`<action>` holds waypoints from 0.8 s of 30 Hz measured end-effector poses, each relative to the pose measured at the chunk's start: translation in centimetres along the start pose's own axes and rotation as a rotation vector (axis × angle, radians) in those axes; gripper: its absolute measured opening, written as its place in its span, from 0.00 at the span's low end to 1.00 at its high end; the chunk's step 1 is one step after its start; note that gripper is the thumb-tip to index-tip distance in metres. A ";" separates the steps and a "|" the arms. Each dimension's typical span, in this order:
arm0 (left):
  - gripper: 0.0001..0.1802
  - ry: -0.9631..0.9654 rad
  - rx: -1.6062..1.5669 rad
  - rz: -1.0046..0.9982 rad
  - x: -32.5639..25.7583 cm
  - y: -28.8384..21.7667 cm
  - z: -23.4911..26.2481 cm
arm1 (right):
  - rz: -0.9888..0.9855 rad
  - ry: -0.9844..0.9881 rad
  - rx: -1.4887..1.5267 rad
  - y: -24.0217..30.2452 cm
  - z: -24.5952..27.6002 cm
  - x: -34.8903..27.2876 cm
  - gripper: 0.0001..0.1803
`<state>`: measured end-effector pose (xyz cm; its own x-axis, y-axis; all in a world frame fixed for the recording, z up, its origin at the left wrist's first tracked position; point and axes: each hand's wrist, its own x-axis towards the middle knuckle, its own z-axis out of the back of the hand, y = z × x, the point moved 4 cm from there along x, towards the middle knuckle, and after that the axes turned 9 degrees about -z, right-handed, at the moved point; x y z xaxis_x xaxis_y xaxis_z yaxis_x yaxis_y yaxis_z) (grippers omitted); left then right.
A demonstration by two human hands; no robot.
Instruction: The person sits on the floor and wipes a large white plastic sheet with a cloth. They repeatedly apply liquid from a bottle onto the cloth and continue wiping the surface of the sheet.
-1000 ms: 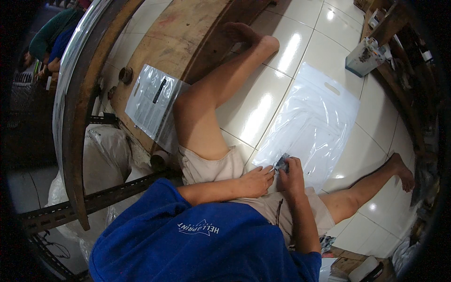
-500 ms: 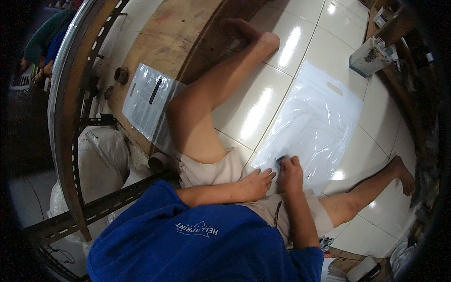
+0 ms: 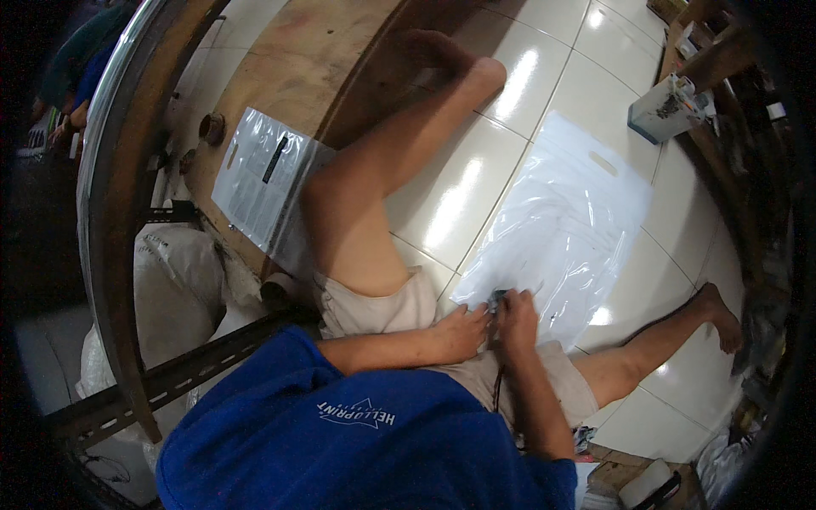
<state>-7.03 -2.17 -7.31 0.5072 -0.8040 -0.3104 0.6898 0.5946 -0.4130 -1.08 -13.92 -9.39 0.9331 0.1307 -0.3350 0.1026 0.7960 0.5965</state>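
A large white plastic bag (image 3: 565, 204) with a cut-out handle lies flat on the tiles between my legs, its surface wrinkled and shiny. At its near end my right hand (image 3: 515, 323) closes on a small dark wad like a rag (image 3: 498, 297). Close against it on the left, my left hand (image 3: 461, 334) has its fingers bent together at the bag's near edge. What the left fingertips pinch, if anything, is hidden.
A clear printed bag (image 3: 259, 178) with a handle hole lies on a wooden board (image 3: 297, 64) left of my bent knee. A stained translucent container (image 3: 665, 109) stands at upper right. A metal frame (image 3: 106, 204) rises on the left; another person's hand (image 3: 61, 132) shows beyond.
My right hand has drawn the dark wad slightly down and left. The left hand's fingers, spread before, are now bent and close beside it.
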 end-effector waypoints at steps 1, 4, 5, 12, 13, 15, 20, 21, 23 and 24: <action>0.27 0.056 -0.003 -0.012 0.1 -0.1 -0.2 | -0.014 -0.046 -0.012 -0.1 -0.1 0.3 0.05; 0.27 0.002 0.026 -0.017 -0.4 -0.2 0.3 | -0.042 -0.230 -0.050 -0.7 0.0 4.1 0.05; 0.27 -0.054 0.049 -0.017 -0.6 0.0 0.7 | 0.001 -0.287 -0.024 -0.8 1.3 6.8 0.05; 0.27 0.003 -0.015 -0.025 0.4 0.3 0.6 | -0.232 -0.313 0.056 -4.0 8.3 16.5 0.08; 0.26 -0.036 -0.014 -0.016 0.5 0.3 0.4 | -0.273 -0.301 0.067 -4.3 8.2 15.1 0.09; 0.24 -0.148 -0.028 -0.035 1.1 0.0 0.5 | -0.247 -0.294 0.147 -5.1 7.9 10.6 0.09; 0.23 -0.400 -0.021 -0.310 5.4 -2.4 0.3 | -0.318 -0.356 0.157 -7.7 7.4 -2.8 0.06; 0.24 -0.301 -0.037 -0.309 5.5 -3.0 -0.9 | -0.324 -0.358 0.180 -7.0 6.6 -4.1 0.05; 0.26 -0.108 -0.062 -0.317 5.6 -4.1 -2.7 | -0.227 -0.324 0.130 -5.2 5.3 -4.8 0.04; 0.26 -0.056 -0.121 -0.321 5.6 -3.9 -2.9 | -0.198 -0.310 0.085 -4.9 4.2 -4.8 0.04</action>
<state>-8.40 -9.01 -9.94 0.3039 -0.9472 -0.1024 0.7541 0.3049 -0.5817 -4.61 -20.92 -7.67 0.9510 -0.2161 -0.2213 0.3077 0.7343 0.6051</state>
